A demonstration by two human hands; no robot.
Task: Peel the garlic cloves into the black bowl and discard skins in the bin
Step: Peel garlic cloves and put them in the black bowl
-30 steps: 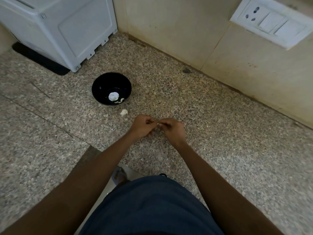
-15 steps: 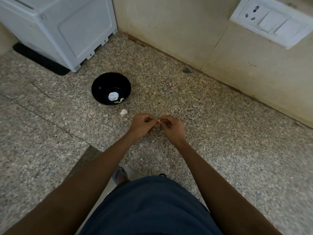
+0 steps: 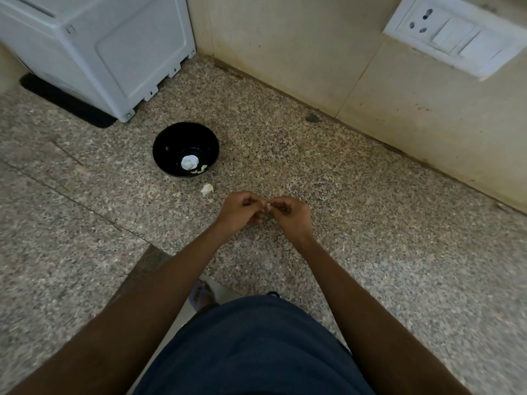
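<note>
you were mid-peel: left hand [image 3: 239, 208] and right hand [image 3: 288, 212] pinched one garlic clove [image 3: 266, 206] just right of the black bowl [image 3: 171, 146]; next, probably strip skin.

Speckled granite counter [image 3: 370, 223], beige wall [image 3: 285, 38]

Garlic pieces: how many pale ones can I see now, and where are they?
3: a large piece and a small piece in the black bowl, one loose piece on the counter. Curled fingers may hide another.

Glossy black bowl [image 3: 171, 146]; speckled, polished stone counter [image 3: 356, 212]; white, seemingly plastic appliance [image 3: 119, 47].
</note>
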